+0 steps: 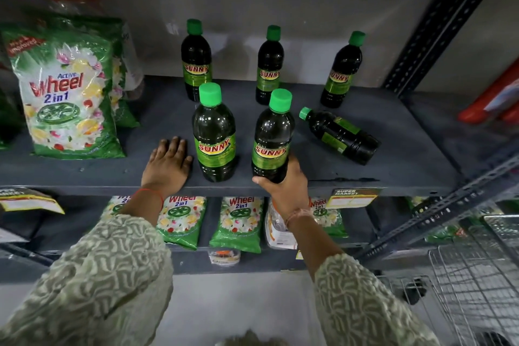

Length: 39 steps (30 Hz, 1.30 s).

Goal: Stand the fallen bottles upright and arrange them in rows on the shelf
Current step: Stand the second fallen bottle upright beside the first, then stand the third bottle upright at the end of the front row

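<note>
The fingers (295,171) of the right hand (286,188) are clamped around the base of a dark green plastic bottle with a bright green cap and yellow-green SUNNY label (272,137), holding it upright at the front edge of the dark grey metal shelf (84,174). The left hand (167,166) lies flat on the shelf, fingers together, holding nothing, just beside a second upright front bottle (214,135). Behind stand three more matching bottles in a back row: left (196,60), middle (269,64), right (342,70). One bottle (341,135) lies on its side to the right, cap pointing toward the held bottle. A green and white detergent pouch (67,93) stands at far left.

Likely risks: the held bottle sits so near the shelf lip that a loose release could tip it off the front; the grip is low, so the top may sway into its neighbour; reaching for the fallen bottle could roll it or knock the back-right bottle
</note>
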Motion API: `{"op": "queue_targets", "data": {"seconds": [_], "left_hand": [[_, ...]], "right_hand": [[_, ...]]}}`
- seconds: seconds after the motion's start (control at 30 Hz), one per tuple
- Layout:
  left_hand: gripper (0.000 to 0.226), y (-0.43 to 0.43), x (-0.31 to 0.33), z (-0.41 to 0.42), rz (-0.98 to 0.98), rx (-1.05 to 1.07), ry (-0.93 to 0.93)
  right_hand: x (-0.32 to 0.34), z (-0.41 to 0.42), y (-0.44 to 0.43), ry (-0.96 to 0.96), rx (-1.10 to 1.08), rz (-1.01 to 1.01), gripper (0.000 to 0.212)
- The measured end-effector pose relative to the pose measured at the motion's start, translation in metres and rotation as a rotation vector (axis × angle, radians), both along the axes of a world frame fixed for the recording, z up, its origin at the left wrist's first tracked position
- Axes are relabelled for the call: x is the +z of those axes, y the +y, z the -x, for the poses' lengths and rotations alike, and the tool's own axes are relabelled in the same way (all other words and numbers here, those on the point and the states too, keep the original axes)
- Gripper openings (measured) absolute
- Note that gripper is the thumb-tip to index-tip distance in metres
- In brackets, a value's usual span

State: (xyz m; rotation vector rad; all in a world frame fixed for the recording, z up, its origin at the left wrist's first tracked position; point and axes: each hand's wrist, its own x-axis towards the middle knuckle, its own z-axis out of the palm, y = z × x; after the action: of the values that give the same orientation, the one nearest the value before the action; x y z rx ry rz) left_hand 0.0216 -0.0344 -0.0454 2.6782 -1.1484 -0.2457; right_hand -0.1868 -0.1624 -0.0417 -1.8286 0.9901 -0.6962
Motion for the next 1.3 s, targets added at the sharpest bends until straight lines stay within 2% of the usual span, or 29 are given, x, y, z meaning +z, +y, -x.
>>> {"op": "queue_targets", "data": {"seconds": [0.1, 0.13, 0.23, 0.27, 0.33, 0.43, 0.5, 0.57, 0.6, 0.7, 0.77, 0.83, 0.9, 0.97, 1.03, 1.13, 1.3], "left_hand": [[0.052, 0.000, 0.000, 0.002, 0.024, 0.020, 0.024], [0.052, 0.000, 0.000, 0.001, 0.032, 0.026, 0.031], [0.052, -0.003, -0.001, 0.001, 0.030, 0.050, 0.045], [0.052, -0.004, -0.001, 0.002, 0.024, 0.058, 0.040], [0.052, -0.005, -0.002, 0.004, 0.011, 0.071, 0.033], [0.053, -0.008, -0.003, 0.005, -0.019, 0.086, 0.017], [0.053, -0.009, -0.004, 0.005, -0.029, 0.088, -0.007], [0.053, -0.009, -0.005, 0.005, -0.024, 0.089, -0.032], [0.053, -0.008, -0.005, 0.005, -0.021, 0.089, -0.042], [0.052, -0.008, -0.007, 0.004, -0.024, 0.096, -0.061], [0.052, -0.009, -0.006, 0.002, -0.026, 0.108, -0.063], [0.055, -0.009, -0.004, -0.002, -0.024, 0.110, -0.082], [0.057, -0.007, -0.003, 0.000, -0.015, 0.106, -0.072], [0.053, -0.006, -0.004, 0.004, -0.022, 0.099, -0.062], [0.053, -0.006, -0.004, 0.008, -0.015, 0.096, -0.055], [0.054, -0.007, -0.003, 0.008, -0.005, 0.101, -0.048], [0.053, -0.007, -0.005, 0.008, -0.013, 0.100, -0.051]], "right_hand": [[-0.001, 0.009, 0.006, -0.076, 0.032, -0.060, 0.106], [0.001, 0.015, 0.006, -0.083, 0.006, 0.001, 0.111], [0.019, 0.032, -0.019, 0.015, -0.130, 0.348, 0.098], [0.029, 0.035, -0.038, 0.093, -0.178, 0.459, 0.093], [0.049, 0.036, -0.085, 0.375, -0.188, 0.575, 0.090], [0.069, 0.031, -0.150, 0.826, -0.031, 0.426, 0.093], [0.076, 0.028, -0.170, 1.001, 0.103, 0.315, 0.084], [0.077, 0.025, -0.176, 1.068, 0.154, 0.254, 0.082], [0.075, 0.022, -0.178, 1.018, 0.139, 0.197, 0.082], [0.058, 0.012, -0.180, 0.705, 0.032, 0.004, 0.080], [0.052, 0.002, -0.174, 0.546, -0.065, 0.084, 0.081], [0.048, -0.015, -0.161, 0.308, -0.215, 0.199, 0.082], [0.046, -0.023, -0.143, 0.045, -0.360, 0.191, 0.086], [0.040, -0.025, -0.132, -0.136, -0.437, 0.185, 0.091], [0.031, -0.022, -0.130, -0.222, -0.465, 0.216, 0.095], [0.023, -0.019, -0.129, -0.218, -0.444, 0.234, 0.097], [0.017, -0.013, -0.127, -0.221, -0.362, 0.143, 0.081]]}}
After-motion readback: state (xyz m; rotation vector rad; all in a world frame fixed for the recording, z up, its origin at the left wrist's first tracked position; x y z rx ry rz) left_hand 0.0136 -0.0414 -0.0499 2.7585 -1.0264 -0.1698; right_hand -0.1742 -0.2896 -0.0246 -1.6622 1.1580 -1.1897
